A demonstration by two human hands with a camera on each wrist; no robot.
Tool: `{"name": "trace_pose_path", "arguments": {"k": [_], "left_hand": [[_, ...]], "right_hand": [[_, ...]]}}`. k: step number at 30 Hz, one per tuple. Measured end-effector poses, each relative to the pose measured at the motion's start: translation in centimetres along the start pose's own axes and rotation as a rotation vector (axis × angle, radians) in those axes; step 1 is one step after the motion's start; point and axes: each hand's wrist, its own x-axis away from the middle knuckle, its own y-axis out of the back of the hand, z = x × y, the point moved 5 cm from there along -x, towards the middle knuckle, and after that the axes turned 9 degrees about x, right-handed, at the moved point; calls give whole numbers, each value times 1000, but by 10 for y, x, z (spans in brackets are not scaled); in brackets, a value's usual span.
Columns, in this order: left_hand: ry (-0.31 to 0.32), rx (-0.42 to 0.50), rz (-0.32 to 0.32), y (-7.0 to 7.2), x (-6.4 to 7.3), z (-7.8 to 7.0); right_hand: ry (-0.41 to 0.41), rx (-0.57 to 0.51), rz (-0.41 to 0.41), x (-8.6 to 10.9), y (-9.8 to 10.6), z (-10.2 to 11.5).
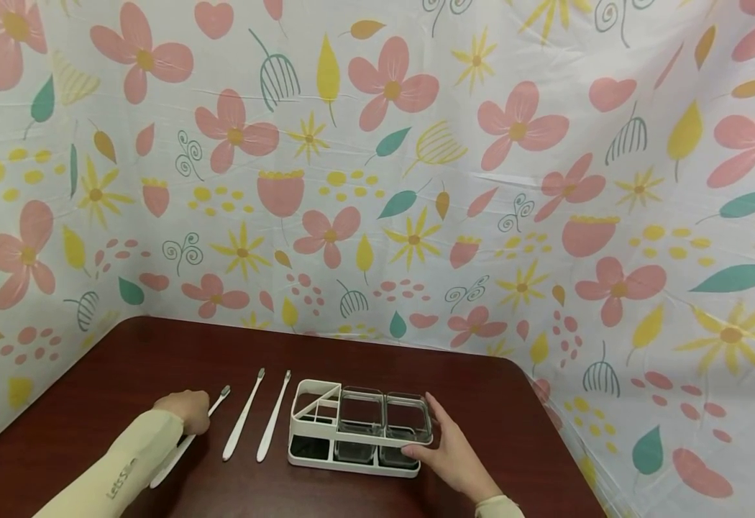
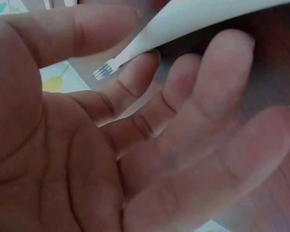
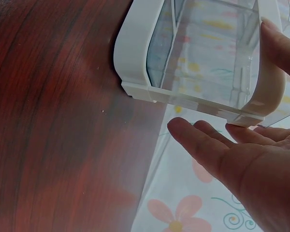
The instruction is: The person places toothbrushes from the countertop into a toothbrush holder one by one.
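Note:
A white toothbrush (image 1: 169, 467) slants under my left hand (image 1: 190, 411) at the left of the table. The left wrist view shows my curled fingers and thumb around its handle (image 2: 183, 19), its bristle head (image 2: 105, 70) beyond the thumb. Whether it touches the table is hard to tell. My right hand (image 1: 453, 455) grips the right end of a white toothbrush holder (image 1: 351, 469) with two clear cups (image 1: 361, 411). In the right wrist view, the thumb (image 3: 282, 48) presses the holder's upper rim and some fingertips touch its side.
Two more white toothbrushes, one (image 1: 243, 421) nearer my left hand and another (image 1: 274, 423) nearer the holder, lie side by side between my hands. The dark red wooden table (image 1: 222, 345) meets a flower-patterned cloth (image 1: 377, 180) behind it and at the sides.

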Motion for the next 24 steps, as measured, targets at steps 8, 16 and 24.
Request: {"name": "trace_pose_path", "arguments": {"k": [8, 16, 24], "left_hand": [[-3, -15, 4, -1, 0, -1], [-2, -19, -18, -3, -1, 0], [-6, 8, -8, -4, 2, 0]], "right_hand": [[9, -2, -3, 0, 0, 1], [14, 4, -4, 1, -1, 0], [11, -12, -2, 0, 0, -2]]}}
